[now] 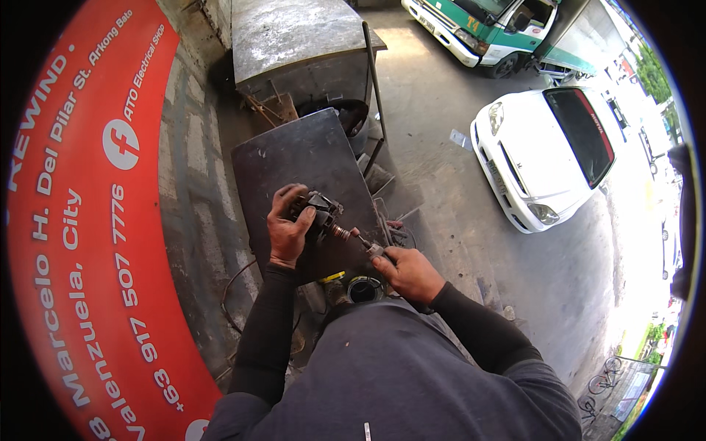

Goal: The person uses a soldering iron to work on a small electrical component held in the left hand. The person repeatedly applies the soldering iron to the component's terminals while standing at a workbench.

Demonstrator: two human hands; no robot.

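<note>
My left hand [288, 229] grips a dark, blocky metal machine part [323, 207] over the dark tabletop, with the thumb on its near side. From the lower right of this part sticks a reddish-brown ridged piece [340, 231] that looks like a coil spring. My right hand [413, 275] is closed on a small grey metal piece [375, 250] with a thin rod pointing at the spring-like end. Whether the rod touches that end is too small to tell. My right palm hides the rest of the grey piece.
Under my hands is a dark metal tabletop [294, 158]. A grey metal-topped cabinet [301, 37] stands beyond it, and a dark upright pole [373, 81] rises at its right. A red banner [88, 220] lines the left. A white car [540, 158] and a green-white truck [493, 33] are parked right.
</note>
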